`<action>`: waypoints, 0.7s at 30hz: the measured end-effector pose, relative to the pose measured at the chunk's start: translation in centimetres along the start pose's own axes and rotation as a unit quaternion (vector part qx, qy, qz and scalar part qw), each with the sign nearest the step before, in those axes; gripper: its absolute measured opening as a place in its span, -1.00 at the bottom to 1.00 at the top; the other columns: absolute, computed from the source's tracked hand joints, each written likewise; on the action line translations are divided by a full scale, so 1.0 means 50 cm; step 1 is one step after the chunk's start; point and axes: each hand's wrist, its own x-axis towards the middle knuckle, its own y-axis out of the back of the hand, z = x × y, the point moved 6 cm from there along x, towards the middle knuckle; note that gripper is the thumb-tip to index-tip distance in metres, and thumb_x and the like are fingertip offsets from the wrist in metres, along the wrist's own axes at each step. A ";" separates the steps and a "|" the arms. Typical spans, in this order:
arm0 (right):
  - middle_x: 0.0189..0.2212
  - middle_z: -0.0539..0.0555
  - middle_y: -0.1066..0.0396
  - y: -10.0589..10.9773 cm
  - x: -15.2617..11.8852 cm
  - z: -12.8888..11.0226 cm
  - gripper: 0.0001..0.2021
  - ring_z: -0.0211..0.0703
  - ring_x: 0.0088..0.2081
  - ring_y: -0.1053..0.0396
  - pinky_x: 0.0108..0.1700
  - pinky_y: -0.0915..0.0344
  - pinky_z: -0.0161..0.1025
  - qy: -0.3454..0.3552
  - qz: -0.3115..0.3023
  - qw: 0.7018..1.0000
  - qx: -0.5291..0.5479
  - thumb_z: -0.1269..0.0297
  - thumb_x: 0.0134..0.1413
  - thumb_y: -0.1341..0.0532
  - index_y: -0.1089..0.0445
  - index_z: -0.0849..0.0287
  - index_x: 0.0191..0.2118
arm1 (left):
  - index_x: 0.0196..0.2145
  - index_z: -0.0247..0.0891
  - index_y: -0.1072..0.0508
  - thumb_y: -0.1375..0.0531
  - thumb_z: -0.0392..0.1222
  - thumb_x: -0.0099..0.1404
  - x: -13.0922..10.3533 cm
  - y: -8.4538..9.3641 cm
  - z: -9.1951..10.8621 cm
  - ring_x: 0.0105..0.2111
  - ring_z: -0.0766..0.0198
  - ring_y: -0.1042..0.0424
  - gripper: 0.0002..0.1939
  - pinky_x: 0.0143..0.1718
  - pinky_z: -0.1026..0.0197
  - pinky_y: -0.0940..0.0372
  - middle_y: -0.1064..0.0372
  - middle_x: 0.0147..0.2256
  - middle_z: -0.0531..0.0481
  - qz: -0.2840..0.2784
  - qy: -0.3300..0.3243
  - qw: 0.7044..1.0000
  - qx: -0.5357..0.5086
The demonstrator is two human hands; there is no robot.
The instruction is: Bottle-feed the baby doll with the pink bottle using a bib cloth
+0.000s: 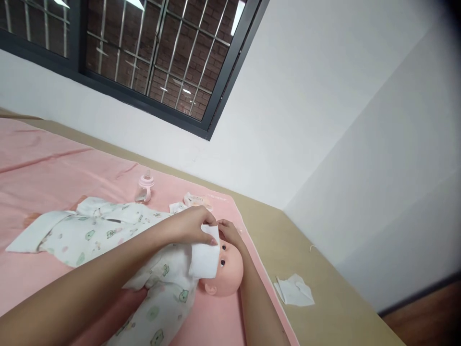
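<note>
A baby doll (230,274) lies on its back on a pink sheet (212,322), dressed in a white printed outfit (151,315). A folded white cloth (205,259) covers the lower part of its face, below the eyes. My left hand (194,225) reaches over the doll's chest and pinches the cloth between thumb and fingers. On the far side of the doll's head is my right hand (231,234), its fingers curled close to the cloth's upper corner. What those fingertips grip is hidden. My right forearm runs beside the crown of the head.
A pink-topped baby bottle (144,187) stands behind the doll. Beyond my left hand lies a small printed packet (198,200). A crumpled white tissue (294,290) rests on the tan surface (273,230) at right. A white wall (252,144) and barred window (154,53) close off the back.
</note>
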 end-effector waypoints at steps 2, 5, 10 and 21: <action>-0.58 -0.03 -0.38 0.001 0.000 -0.001 -0.77 -0.26 -0.47 -0.30 -0.37 -0.20 -0.28 0.004 0.001 1.000 -0.007 0.18 -0.36 -0.35 -0.38 0.18 -0.52 | -0.57 -0.26 -0.28 -0.23 -0.08 0.03 0.002 -0.008 -0.002 -0.52 0.35 -0.08 -0.77 -0.52 0.25 0.10 -0.08 -0.56 0.15 -0.003 0.000 1.000 0.002; -0.56 -0.03 -0.40 0.002 -0.001 -0.001 -0.80 -0.26 -0.47 -0.29 -0.37 -0.19 -0.28 0.012 0.000 1.000 -0.024 0.19 -0.31 -0.32 -0.39 0.18 -0.50 | -0.59 -0.24 -0.27 -0.22 -0.09 0.01 0.000 -0.021 -0.005 -0.56 0.36 -0.05 -0.77 -0.54 0.24 0.13 -0.03 -0.59 0.15 -0.020 0.006 1.000 0.009; -0.54 -0.01 -0.41 0.005 0.000 0.002 -0.79 -0.26 -0.45 -0.30 -0.35 -0.21 -0.28 0.032 0.002 0.999 -0.027 0.14 -0.31 -0.31 -0.38 0.16 -0.54 | -0.65 -0.23 -0.07 -0.22 -0.14 -0.03 -0.001 -0.036 -0.010 -0.59 0.36 0.03 -0.66 -0.54 0.21 0.18 0.11 -0.62 0.15 -0.021 0.027 0.997 0.069; -0.47 0.01 -0.44 0.012 0.007 0.015 -0.77 -0.25 -0.41 -0.35 -0.27 -0.25 -0.27 0.038 0.009 0.999 -0.014 0.14 -0.32 -0.33 -0.39 0.18 -0.52 | -0.66 -0.22 -0.08 -0.14 -0.22 -0.03 0.005 -0.047 -0.013 -0.54 0.24 -0.16 -0.75 -0.53 0.21 0.12 -0.09 -0.64 0.08 -0.010 0.039 0.986 0.160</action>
